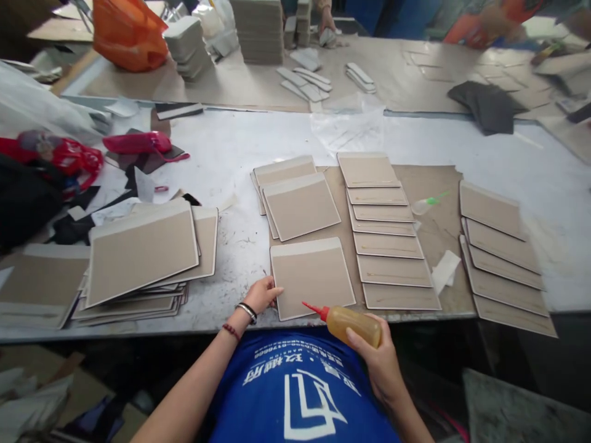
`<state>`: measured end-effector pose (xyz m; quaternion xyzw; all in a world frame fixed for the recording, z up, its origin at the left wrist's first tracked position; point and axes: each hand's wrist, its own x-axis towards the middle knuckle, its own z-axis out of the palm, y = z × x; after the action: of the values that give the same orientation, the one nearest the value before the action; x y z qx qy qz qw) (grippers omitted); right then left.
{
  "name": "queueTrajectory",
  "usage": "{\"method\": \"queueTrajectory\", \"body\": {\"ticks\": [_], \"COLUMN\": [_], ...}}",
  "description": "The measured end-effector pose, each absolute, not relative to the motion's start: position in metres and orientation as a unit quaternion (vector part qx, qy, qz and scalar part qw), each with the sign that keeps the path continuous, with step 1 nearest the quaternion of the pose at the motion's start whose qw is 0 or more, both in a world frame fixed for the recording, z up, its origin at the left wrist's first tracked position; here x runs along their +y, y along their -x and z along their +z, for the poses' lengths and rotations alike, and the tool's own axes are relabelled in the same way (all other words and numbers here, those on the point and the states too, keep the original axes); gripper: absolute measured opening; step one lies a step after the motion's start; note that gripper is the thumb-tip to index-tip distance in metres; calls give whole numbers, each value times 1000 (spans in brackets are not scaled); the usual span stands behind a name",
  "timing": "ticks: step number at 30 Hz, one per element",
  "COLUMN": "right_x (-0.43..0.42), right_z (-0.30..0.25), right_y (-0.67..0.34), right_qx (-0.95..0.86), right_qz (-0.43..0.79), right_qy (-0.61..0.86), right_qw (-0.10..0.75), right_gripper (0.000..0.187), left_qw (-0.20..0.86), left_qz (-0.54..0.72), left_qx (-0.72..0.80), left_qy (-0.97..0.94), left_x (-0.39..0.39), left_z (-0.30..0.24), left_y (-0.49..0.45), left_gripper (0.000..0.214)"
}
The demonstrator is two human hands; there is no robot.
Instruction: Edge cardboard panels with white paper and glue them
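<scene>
Around a squeeze bottle of amber liquid (353, 326) with a red nozzle, my right hand (381, 354) is closed. The nozzle points left, its tip over the lower edge of a beige panel (314, 274) with a pale top strip. My left hand (261, 295) pinches that panel's lower left edge, thumb on top. Just beyond lie a few similar panels (302, 206), loosely overlapped. To the right, an overlapping column of panels (390, 267) shows thin amber lines along the lower edges. A second such column (503, 264) lies farther right.
At left stands a pile of panels (143, 252) beside a pink pouch (138, 143) and scraps. Across the table are an orange bag (127, 34), stacked grey boards (257, 31), dark sheets (487, 104) and another person's hand (327, 21). A green-tipped applicator (429, 202) lies between the columns.
</scene>
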<state>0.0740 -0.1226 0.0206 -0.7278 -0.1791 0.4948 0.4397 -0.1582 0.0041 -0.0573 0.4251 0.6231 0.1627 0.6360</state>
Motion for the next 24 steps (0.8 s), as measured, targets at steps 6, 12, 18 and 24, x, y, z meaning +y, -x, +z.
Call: {"method": "queueTrajectory", "body": {"ticks": [6,12,18,24], "right_x": [-128,-125,-127,-133], "right_z": [23,27,21,22], "right_y": [-40,-17,-7,-17], "right_qx": [-228,-278,-289,-297], "right_qz": [437,404,382,329], "right_qy": [775,795,807,829], "right_qw": [395,358,346,341], "right_gripper": [61,55,53,52], "left_qw": [625,616,607,611], "left_qz": [110,63,54,53], "left_qx": [623,618,618,619], "left_qy": [-457,-486,-497,-491], "left_x": [9,14,12,12], "left_z": [-64,-66,-69,-64], "left_y": [174,172,173,172], "left_gripper": [11,6,6,6]}}
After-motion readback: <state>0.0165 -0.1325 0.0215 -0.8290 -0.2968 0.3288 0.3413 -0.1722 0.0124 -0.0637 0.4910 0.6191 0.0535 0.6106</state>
